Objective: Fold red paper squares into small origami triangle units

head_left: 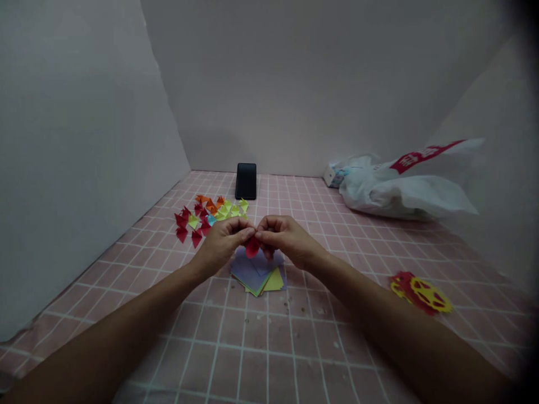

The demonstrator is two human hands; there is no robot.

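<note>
Both hands meet in the middle of the view, above a stack of coloured paper sheets (pixel 252 271). Between their fingertips is a small piece of red paper (pixel 252 248), its lower part hanging down below the fingers. My left hand (pixel 223 242) pinches it from the left with thumb and forefinger. From the other side my right hand (pixel 284 238) pinches it too, its lower fingers curled. The fingers cover the upper part of the paper, so its folds cannot be made out. Purple sheets lie uppermost in the stack, with yellow and green edges sticking out.
Several small folded paper figures (pixel 196 237) in red, orange, yellow and blue lie beyond my left hand. A black phone (pixel 246 181) leans upright behind them. At the back right lies a white plastic bag (pixel 391 193) beside a small box (pixel 332 175). Red and yellow paper cutouts (pixel 421 293) rest at right.
</note>
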